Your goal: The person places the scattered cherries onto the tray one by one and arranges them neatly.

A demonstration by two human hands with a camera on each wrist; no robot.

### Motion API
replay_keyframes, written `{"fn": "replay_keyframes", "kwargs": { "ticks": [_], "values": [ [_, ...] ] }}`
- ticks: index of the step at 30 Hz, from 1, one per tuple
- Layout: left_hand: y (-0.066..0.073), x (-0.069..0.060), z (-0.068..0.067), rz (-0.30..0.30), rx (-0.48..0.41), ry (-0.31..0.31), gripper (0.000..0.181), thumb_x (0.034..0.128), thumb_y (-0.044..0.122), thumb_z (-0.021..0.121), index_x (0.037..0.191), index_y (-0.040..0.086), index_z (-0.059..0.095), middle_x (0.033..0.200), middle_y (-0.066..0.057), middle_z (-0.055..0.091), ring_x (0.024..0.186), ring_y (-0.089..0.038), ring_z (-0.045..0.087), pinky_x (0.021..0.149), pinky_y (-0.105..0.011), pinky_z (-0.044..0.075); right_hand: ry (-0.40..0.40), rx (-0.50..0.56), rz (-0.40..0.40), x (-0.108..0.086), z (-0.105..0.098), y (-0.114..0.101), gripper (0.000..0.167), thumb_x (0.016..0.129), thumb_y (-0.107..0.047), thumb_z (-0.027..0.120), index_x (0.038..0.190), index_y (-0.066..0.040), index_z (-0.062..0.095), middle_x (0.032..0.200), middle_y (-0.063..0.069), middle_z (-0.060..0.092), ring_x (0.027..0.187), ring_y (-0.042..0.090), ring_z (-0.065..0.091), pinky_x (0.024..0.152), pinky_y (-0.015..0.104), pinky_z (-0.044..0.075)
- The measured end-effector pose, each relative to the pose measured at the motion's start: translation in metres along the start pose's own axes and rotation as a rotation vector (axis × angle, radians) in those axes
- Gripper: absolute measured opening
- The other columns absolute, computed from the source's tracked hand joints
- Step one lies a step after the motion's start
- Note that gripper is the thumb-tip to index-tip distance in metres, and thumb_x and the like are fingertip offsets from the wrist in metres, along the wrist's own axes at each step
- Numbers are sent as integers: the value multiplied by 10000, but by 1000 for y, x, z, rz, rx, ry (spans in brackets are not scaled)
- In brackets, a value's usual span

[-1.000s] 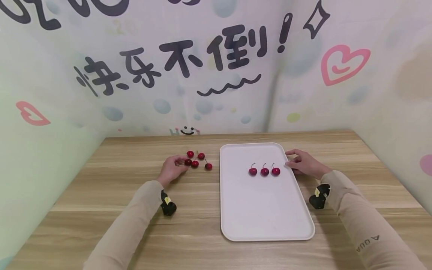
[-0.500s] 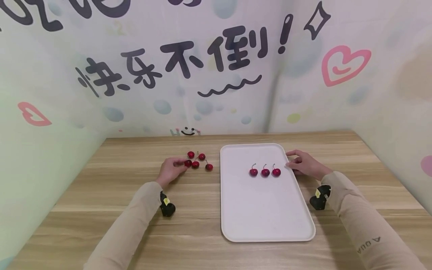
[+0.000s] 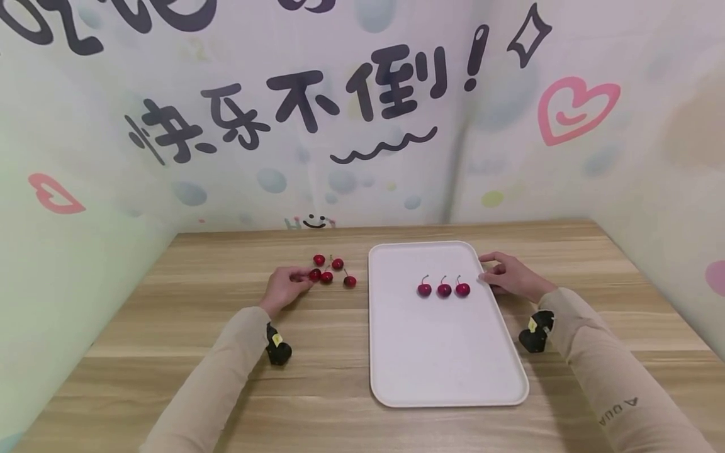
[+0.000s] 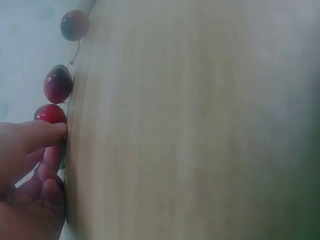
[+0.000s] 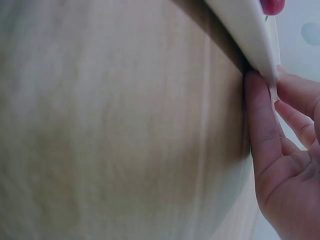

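Left hand (image 3: 286, 287) pinches 1 cherry (image 3: 315, 275) at its fingertips (image 4: 57, 131); right hand (image 3: 515, 277) grips the tray (image 3: 447, 352)

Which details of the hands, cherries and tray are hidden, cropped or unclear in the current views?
- Left wrist view: the left hand covers part of the glossy round red cherry nearest it, so any grip cannot be judged.
- Right wrist view: the top edge crops the white rectangular tray and a pinkish-red round cherry.
- Head view: the top edge cuts off part of the upper row of black wall lettering.
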State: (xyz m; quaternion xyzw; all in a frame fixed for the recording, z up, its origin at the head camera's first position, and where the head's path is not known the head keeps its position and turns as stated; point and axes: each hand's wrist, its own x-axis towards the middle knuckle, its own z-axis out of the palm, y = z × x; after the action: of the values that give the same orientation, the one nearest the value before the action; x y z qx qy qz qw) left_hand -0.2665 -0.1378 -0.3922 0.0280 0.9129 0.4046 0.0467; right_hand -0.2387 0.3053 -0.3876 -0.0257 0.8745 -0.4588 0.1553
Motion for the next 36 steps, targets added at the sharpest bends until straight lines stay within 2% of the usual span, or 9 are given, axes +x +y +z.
{"fn": "replay_keyframes", "kwargs": {
  "ticks": [4, 11, 16, 22, 36],
  "values": [
    [-1, 0, -1, 3, 6, -4, 250, 810, 95, 625, 1042, 0, 623, 972, -143, 626, 882, -242, 554, 799, -368, 433, -3, 3, 3, 1, 0, 1, 535, 885, -154, 543, 1319, 23, 284, 1011, 222, 491, 841, 223, 573, 770, 365, 477],
    [0, -2, -3, -2, 12, -16, 212, 824, 128, 608, 1000, 20, 650, 1087, -151, 591, 976, -274, 517, 848, -410, 400, -3, 6, 3, 2, 0, 1, 533, 884, -143, 543, 1320, 20, 284, 996, 213, 489, 833, 222, 569, 773, 368, 476],
    [0, -3, -3, -9, 15, -39, 195, 833, 158, 596, 959, 23, 661, 1046, -130, 598, 905, -251, 499, 793, -371, 403, -2, 8, 6, 1, 0, 1, 530, 888, -137, 536, 1323, 22, 278, 1001, 213, 490, 842, 224, 571, 775, 367, 474],
    [-2, -3, -3, 29, 19, -51, 177, 834, 152, 593, 944, 25, 651, 981, -109, 603, 821, -210, 493, 710, -312, 397, 3, 3, 18, 1, -1, 0, 536, 885, -147, 543, 1321, 22, 281, 1005, 217, 496, 842, 222, 571, 774, 365, 475],
    [-6, -4, -7, 70, 0, -65, 212, 862, 162, 570, 1011, 28, 640, 1056, -133, 598, 912, -241, 524, 817, -385, 412, 6, 10, 18, 1, 0, -1, 525, 887, -140, 537, 1317, 22, 282, 994, 214, 495, 832, 220, 571, 766, 358, 480]
  ]
}}
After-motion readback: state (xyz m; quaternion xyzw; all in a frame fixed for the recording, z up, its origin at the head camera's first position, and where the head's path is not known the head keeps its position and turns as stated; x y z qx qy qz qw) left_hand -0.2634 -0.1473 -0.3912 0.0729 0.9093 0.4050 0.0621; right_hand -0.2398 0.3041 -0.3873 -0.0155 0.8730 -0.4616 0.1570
